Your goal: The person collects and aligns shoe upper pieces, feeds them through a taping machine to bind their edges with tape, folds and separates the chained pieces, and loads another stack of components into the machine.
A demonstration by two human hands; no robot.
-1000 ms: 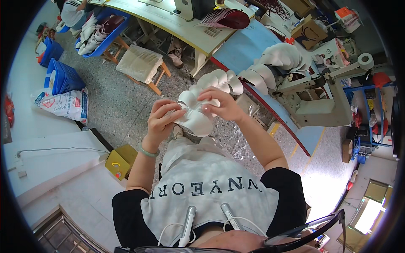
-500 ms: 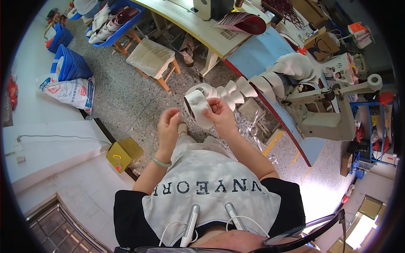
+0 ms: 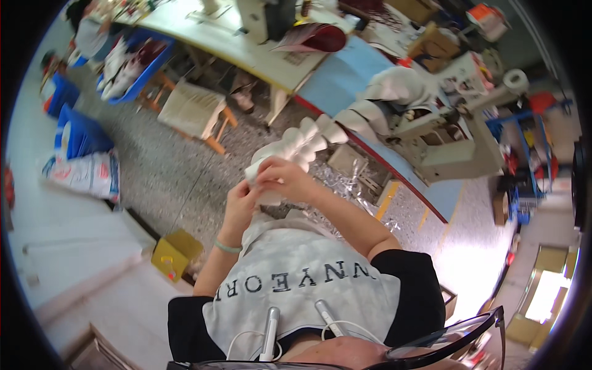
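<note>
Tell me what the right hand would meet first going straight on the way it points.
Most likely the white piece the right hand seems to pinch already; blur leaves depth beyond it unclear.

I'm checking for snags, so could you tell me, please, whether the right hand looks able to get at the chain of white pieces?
Probably yes: the right hand is at the near end of the chain of white pieces, with nothing visible between them and the left hand not blocking it.

Pale mottled shirt (image 3: 302, 297), black sleeves (image 3: 412, 291), pale-green bangle (image 3: 227, 248), black-framed glasses (image 3: 445, 338).
</note>
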